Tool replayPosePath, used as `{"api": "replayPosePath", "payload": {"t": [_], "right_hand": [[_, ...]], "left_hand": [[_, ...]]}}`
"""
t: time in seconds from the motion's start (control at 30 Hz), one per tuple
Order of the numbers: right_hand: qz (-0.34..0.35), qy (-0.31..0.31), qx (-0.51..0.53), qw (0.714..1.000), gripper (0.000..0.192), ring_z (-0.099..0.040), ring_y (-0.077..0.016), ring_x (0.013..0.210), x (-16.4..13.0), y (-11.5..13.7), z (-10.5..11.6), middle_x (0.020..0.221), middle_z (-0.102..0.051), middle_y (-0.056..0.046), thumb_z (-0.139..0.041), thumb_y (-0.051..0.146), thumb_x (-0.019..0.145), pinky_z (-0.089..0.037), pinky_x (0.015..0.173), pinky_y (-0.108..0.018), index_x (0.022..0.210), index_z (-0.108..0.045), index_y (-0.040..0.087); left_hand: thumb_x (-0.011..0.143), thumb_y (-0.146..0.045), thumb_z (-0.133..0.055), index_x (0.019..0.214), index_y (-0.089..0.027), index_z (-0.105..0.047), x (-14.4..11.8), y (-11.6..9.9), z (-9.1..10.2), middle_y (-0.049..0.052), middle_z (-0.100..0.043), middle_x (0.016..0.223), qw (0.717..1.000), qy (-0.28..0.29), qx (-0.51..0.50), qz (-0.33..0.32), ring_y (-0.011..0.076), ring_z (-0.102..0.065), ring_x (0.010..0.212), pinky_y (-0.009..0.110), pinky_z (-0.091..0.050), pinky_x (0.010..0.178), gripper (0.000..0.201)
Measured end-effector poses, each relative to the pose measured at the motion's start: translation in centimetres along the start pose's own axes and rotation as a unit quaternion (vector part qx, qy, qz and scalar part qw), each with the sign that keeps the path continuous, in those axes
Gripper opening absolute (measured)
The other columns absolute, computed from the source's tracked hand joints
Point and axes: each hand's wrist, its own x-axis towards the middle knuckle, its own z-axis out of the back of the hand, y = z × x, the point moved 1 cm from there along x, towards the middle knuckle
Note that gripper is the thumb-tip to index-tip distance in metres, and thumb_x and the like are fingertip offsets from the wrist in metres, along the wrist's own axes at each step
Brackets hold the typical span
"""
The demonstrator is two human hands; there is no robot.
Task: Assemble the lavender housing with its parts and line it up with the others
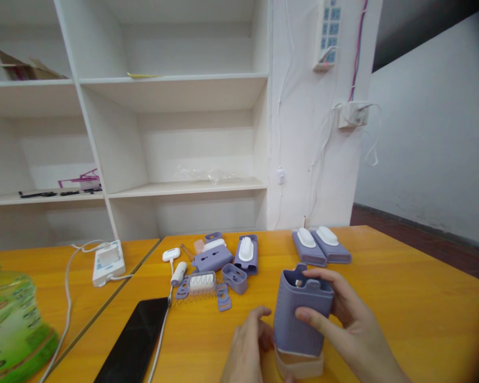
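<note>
My right hand is wrapped round a purple ribbed plastic case, thumb on its near side and fingers at its upper back edge. The case stands upright, its open notched top showing a small white part inside. A beige plastic base is at its lower end, tilted a little against it. My left hand curls at the left of this base, a thumb tip showing in front of it; the fingers are partly hidden. Behind lie a purple shell with a white oval piece and purple case parts.
Two purple cases with white oval tops lie at the back right. A black tablet with a white cable lies left, near a power strip and a green-labelled bottle. White shelves stand behind the orange table.
</note>
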Motion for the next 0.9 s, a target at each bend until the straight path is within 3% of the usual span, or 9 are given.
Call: {"api": "replayPosePath", "payload": {"t": [0.2, 0.47, 0.63, 0.77, 0.9], "right_hand": [[0.05, 0.028, -0.043, 0.997, 0.039, -0.075, -0.0238, 0.11, -0.5, 0.2, -0.2, 0.128, -0.074, -0.003, -0.085, 0.042, 0.08, -0.063, 0.09, -0.026, 0.115, -0.071, 0.034], [0.12, 0.058, -0.104, 0.986, 0.021, -0.064, -0.0273, 0.128, -1.2, -1.1, 0.2, 0.134, -0.07, -0.002, -0.084, 0.038, 0.083, -0.054, 0.103, -0.031, 0.089, -0.067, 0.027], [0.146, 0.093, -0.105, 0.979, 0.023, -0.068, -0.0237, 0.113, -1.1, -0.4, 0.0, 0.118, -0.073, -0.001, -0.081, 0.036, 0.086, -0.055, 0.091, -0.028, 0.084, -0.06, 0.027], [0.131, 0.102, -0.102, 0.981, 0.023, -0.068, -0.0246, 0.11, -1.1, 0.2, 0.0, 0.113, -0.073, -0.001, -0.081, 0.037, 0.086, -0.056, 0.085, -0.028, 0.088, -0.06, 0.027], [0.065, 0.103, -0.075, 0.99, 0.028, -0.072, -0.0239, 0.103, -1.6, 0.2, -0.6, 0.109, -0.075, -0.001, -0.078, 0.04, 0.086, -0.058, 0.083, -0.028, 0.105, -0.061, 0.029]], "left_hand": [[0.062, -0.027, -0.075, 0.135, -0.016, -0.048, -0.3, -2.2, 0.4, 0.01, -0.069, 0.105, 0.999, 0.002, 0.036, 0.033, 0.0291, -0.059, 0.097, 0.043, -0.045, 0.09, 0.078], [0.064, -0.02, -0.07, 0.138, -0.017, -0.042, -0.5, -2.3, 1.0, 0.01, -0.067, 0.108, 1.0, 0.013, 0.016, 0.001, 0.0285, -0.059, 0.101, 0.043, -0.046, 0.094, 0.079], [0.068, -0.015, -0.071, 0.14, -0.018, -0.04, -1.0, -2.7, 1.0, 0.01, -0.066, 0.114, 1.0, 0.015, 0.001, 0.004, 0.0276, -0.059, 0.108, 0.042, -0.045, 0.101, 0.079], [0.067, -0.013, -0.072, 0.14, -0.02, -0.041, -1.2, -2.8, 1.0, 0.009, -0.067, 0.113, 1.0, 0.009, 0.017, 0.007, 0.0264, -0.061, 0.106, 0.041, -0.045, 0.1, 0.08], [0.067, -0.021, -0.078, 0.141, -0.022, -0.045, -0.9, -3.6, 1.9, 0.009, -0.068, 0.114, 0.997, 0.052, 0.063, 0.017, 0.027, -0.063, 0.106, 0.038, -0.047, 0.097, 0.081]]}}
